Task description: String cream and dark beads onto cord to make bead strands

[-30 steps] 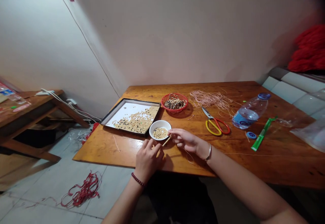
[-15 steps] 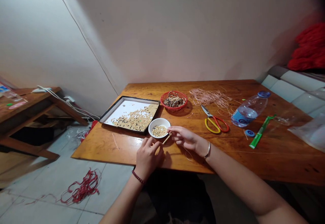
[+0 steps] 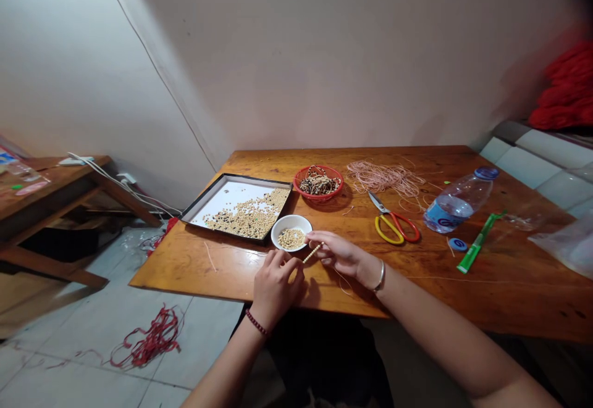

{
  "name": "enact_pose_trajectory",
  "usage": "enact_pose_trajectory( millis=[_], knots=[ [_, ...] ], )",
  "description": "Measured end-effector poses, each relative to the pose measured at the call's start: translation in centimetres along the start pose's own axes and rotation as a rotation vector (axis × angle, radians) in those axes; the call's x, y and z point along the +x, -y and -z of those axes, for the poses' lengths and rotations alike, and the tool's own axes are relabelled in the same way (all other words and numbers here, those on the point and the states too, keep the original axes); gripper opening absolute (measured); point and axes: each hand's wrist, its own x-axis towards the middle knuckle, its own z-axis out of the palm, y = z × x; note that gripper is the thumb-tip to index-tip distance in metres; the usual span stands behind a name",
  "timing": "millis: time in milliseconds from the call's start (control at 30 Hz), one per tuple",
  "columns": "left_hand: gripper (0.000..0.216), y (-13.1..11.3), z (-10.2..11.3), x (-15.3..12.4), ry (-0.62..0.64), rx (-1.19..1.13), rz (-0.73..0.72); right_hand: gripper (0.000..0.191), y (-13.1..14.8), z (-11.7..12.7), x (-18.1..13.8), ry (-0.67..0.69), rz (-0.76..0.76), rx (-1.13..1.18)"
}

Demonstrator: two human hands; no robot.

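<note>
Between my two hands runs a short string of pale beads [image 3: 313, 253], slanting up to the right. My left hand [image 3: 277, 279] pinches its lower end, fingers closed. At its upper end the fingers of my right hand [image 3: 337, 252] are closed on the string, close to the rim of a white bowl [image 3: 275, 239] with loose beads in it. Thin cord loops down below my right hand onto the table. Left of the bowl lies a black-edged tray [image 3: 197, 209] with many pale and some dark beads.
On the wooden table [image 3: 417, 297] are a red basket [image 3: 319, 197] of strung beads, a pile of pink cord [image 3: 384, 176], scissors [image 3: 397, 229], a water bottle [image 3: 456, 204], a blue cap [image 3: 458, 244] and a green packet [image 3: 479, 244]. Red ribbon [image 3: 155, 340] lies on the floor.
My left hand has shifted slightly to the right. More of the bead string now shows between my hands. My right hand has hardly moved.
</note>
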Motion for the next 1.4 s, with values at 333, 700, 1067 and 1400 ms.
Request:
enact_pose_trajectory(
  millis=[333, 700, 1067, 1400],
  knots=[
    [0.009, -0.3, -0.2, 0.0, 0.014, -0.021, -0.030, 0.028, -0.3, 0.0, 0.2, -0.100, 0.090, -0.138],
    [0.008, 0.5, 0.1, -0.5, -0.009, -0.028, 0.101, 0.028, 0.1, 0.6, 0.3, -0.119, 0.180, -0.086],
    [0.021, 2.9, 0.7, -1.3, -0.013, -0.409, 0.335, 0.033, 0.3, 0.8, 0.3, -0.063, 0.190, -0.001],
    [0.010, 0.8, 0.4, -0.3, 0.085, -0.276, 0.103, 0.025, 0.1, 1.0, 0.2, 0.026, 0.144, 0.031]
  ],
)
